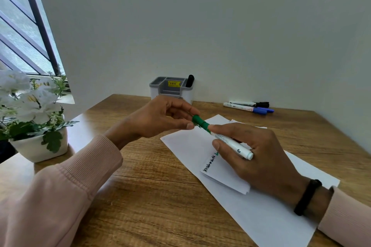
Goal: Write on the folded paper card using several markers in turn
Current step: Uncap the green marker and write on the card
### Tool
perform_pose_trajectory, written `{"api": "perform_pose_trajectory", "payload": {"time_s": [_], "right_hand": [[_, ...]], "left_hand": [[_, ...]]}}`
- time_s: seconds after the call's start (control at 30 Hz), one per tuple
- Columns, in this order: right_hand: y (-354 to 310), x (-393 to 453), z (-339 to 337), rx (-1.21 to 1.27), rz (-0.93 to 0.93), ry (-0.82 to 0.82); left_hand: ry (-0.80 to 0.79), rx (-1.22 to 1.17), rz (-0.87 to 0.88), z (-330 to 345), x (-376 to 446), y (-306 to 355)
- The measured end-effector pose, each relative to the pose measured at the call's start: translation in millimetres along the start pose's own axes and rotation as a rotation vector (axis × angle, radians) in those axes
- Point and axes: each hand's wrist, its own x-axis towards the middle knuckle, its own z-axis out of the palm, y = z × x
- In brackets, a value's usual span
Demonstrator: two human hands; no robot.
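Green marker [226, 140] capped or uncapped over the folded card [218, 174].
Right hand [259, 156] grip wraps the white barrel; left hand [160, 118] pinches the green cap [198, 121]. Long axis runs from lower right up-left, cap end away. Light, stiff, smooth plastic; probably best held mid-barrel. Card lies on the surface [152, 186].

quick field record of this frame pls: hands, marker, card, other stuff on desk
left hand: pinches green cap
right hand: grips green marker by its white barrel
cap state: at the marker's tip end; on or off unclear
folded card: on white sheet, black writing plus some green, partly under the right hand
spare markers: black and blue lying near the wall
organizer: grey, holds one black marker
plant: white flowers, desk's left
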Motion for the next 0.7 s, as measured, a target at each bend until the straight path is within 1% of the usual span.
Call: {"api": "perform_pose_trajectory", "payload": {"time_s": [0.2,0.3,0.4,0.5,0.57,0.7], "right_hand": [[-2,1,-2,0.077,0.044,0.054],[-2,2,-2,0.092,0.061,0.107],[2,3,-3,0.020,0.025,0.162],[12,5,-5,-0.131,0.044,0.249],[17,6,-5,-0.221,0.070,0.243],[15,7,-6,-0.284,0.147,0.143]], "left_hand": [[-0.013,-0.116,0.013,0,1,-1],[-0.009,-0.144,0.015,-1,1,-1],[0.022,-0.140,0.014,0,1,-3],[0.093,-0.151,0.032,4,1,-1],[0.161,-0.135,0.077,13,2,2],[0.281,-0.012,0.158,39,2,8]]}}
